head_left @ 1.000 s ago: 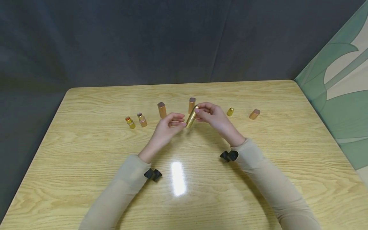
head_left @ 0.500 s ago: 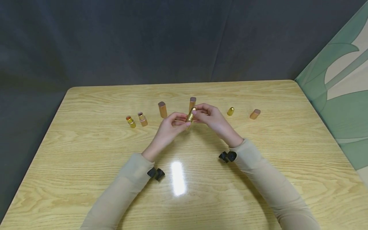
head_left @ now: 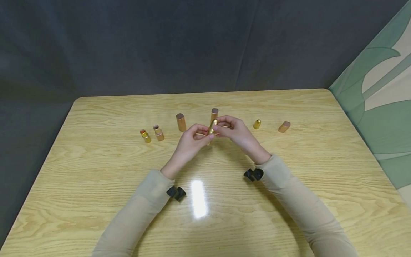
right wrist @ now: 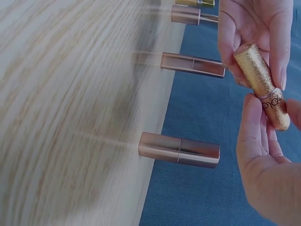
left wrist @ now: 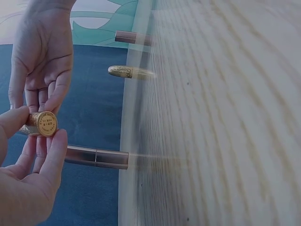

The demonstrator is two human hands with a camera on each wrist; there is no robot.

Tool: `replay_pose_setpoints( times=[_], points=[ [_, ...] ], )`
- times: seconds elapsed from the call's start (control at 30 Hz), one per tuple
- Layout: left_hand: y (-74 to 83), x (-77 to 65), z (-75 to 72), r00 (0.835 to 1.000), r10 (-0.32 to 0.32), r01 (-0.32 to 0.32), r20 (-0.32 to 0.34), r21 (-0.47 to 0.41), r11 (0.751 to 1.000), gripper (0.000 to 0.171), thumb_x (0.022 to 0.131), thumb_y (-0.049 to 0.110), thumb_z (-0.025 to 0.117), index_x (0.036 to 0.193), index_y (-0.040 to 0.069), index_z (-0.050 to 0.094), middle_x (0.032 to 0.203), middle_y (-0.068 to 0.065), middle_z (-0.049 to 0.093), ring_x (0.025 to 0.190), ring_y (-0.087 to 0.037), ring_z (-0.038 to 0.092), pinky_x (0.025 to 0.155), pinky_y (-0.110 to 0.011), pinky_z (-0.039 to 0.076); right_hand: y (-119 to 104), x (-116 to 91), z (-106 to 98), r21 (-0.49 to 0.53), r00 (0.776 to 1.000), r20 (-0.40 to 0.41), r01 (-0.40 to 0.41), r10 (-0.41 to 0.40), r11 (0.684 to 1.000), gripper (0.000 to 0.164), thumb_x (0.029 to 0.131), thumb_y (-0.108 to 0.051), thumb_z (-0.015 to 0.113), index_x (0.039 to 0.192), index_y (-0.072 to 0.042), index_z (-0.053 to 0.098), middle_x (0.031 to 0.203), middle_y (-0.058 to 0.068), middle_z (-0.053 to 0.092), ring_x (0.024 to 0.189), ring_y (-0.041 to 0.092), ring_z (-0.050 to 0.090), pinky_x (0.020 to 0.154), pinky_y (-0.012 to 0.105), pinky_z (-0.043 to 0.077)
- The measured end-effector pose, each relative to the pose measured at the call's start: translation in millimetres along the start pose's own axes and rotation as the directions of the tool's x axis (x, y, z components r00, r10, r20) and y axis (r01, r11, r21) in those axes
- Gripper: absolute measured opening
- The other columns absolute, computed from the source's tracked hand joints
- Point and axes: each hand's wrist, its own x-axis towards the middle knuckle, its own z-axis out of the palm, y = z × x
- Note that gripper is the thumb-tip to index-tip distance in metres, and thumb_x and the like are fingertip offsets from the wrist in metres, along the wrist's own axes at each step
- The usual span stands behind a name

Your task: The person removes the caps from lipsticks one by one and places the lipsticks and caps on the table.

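A gold lipstick (head_left: 213, 125) is held between both hands above the table, its rounded cap end up and tilted. My left hand (head_left: 189, 144) pinches its lower part with thumb and fingertips. My right hand (head_left: 240, 135) pinches the capped end. In the left wrist view the lipstick's round base (left wrist: 47, 124) faces the camera with small print on it. The right wrist view shows dark lettering on its gold textured tube (right wrist: 257, 75). Right behind the hands a closed rose-gold lipstick (head_left: 214, 113) stands upright, partly hidden.
Another closed rose-gold lipstick (head_left: 181, 122) stands left of the hands. Farther left are an uncapped gold lipstick (head_left: 146, 136) with a red tip and an uncapped rose-gold one (head_left: 158, 133). At right stand a gold cap (head_left: 257, 124) and a rose-gold cap (head_left: 284, 127).
My left hand has moved right and now grips the lower part of the gold lipstick, where earlier its fingers were at the bottom tip. My right hand has shifted slightly left with the lipstick.
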Motion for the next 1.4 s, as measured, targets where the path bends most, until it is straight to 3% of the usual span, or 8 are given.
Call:
replay_pose_setpoints(
  times=[0.13,0.37,0.53,0.9,1.4],
  points=[
    [0.0,0.0,0.3,1.0,-0.002,0.002,-0.001,0.0,1.0,0.033,0.093,0.022,0.063,0.118,0.002,0.055,0.114,-0.015,0.06,0.105,-0.029,0.064,0.082,-0.031,0.054,0.0,0.2,1.3,0.002,1.0,-0.005,-0.01,0.01,1.0,0.037,0.095,-0.01,0.058,0.126,0.007,0.05,0.108,0.007,0.057,0.085,0.003,0.06,0.087,0.028,0.055],
    [1.6,0.0,-0.2,1.0,0.002,-0.003,-0.003,-0.014,1.0,0.032,0.093,0.021,0.063,0.116,0.001,0.056,0.115,-0.015,0.06,0.107,-0.028,0.063,0.085,-0.032,0.054,-1.9,-0.1,3.0,0.025,1.0,-0.016,-0.004,0.004,1.0,0.035,0.094,-0.009,0.058,0.124,0.007,0.052,0.106,0.006,0.058,0.085,0.002,0.061,0.079,0.017,0.054],
    [3.1,0.1,-0.7,1.0,-0.001,0.001,-0.005,-0.013,1.0,0.032,0.092,0.021,0.064,0.115,0.0,0.057,0.117,-0.015,0.062,0.107,-0.027,0.064,0.087,-0.033,0.055,-3.0,-0.5,3.2,0.033,1.0,-0.027,-0.009,0.01,0.999,0.036,0.095,-0.01,0.058,0.125,0.007,0.052,0.107,0.007,0.059,0.086,0.002,0.062,0.08,0.018,0.054],
    [4.3,-1.1,-2.7,0.999,-0.032,0.031,-0.01,-0.015,0.999,0.032,0.089,0.021,0.068,0.114,0.003,0.06,0.113,-0.015,0.066,0.104,-0.026,0.066,0.08,-0.027,0.056,-4.7,-2.8,4.6,0.077,0.999,-0.052,-0.001,0.005,0.997,0.029,0.094,-0.008,0.058,0.119,0.008,0.055,0.089,-0.007,0.062,0.081,0.003,0.063,0.08,0.02,0.055],
    [8.5,-2.1,-5.7,1.0,-0.01,0.01,0.016,0.005,1.0,0.031,0.087,0.017,0.07,0.114,0.003,0.062,0.116,-0.013,0.067,0.102,-0.024,0.065,0.078,-0.024,0.055,-5.3,-5.2,-1.8,0.128,1.0,-0.015,0.021,-0.019,0.992,0.021,0.093,-0.007,0.058,0.111,0.004,0.056,0.085,-0.008,0.064,0.079,0.006,0.064,0.08,0.024,0.056]
  ],
)
